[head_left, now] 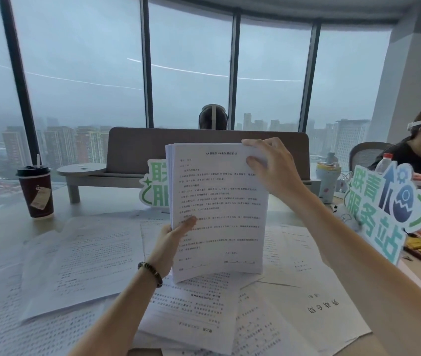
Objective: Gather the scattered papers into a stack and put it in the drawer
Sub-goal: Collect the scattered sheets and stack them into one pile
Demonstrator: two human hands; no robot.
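A stack of printed papers (217, 209) stands upright in front of me, its lower edge resting on the sheets on the desk. My left hand (171, 240) grips the stack's left edge, thumb across the front page. My right hand (268, 165) holds its top right corner, fingers curled over the upper edge. Several loose printed sheets (86, 260) lie scattered over the desk (1, 227), left, right and under the stack. No drawer is in view.
A dark red paper cup (36, 192) with a lid stands at the far left. A grey monitor riser (83, 173) and a desk divider (204, 150) stand behind. Green cut-out signs (389, 211) stand at the right, with bottles (329, 176) beyond. Other people sit behind and right.
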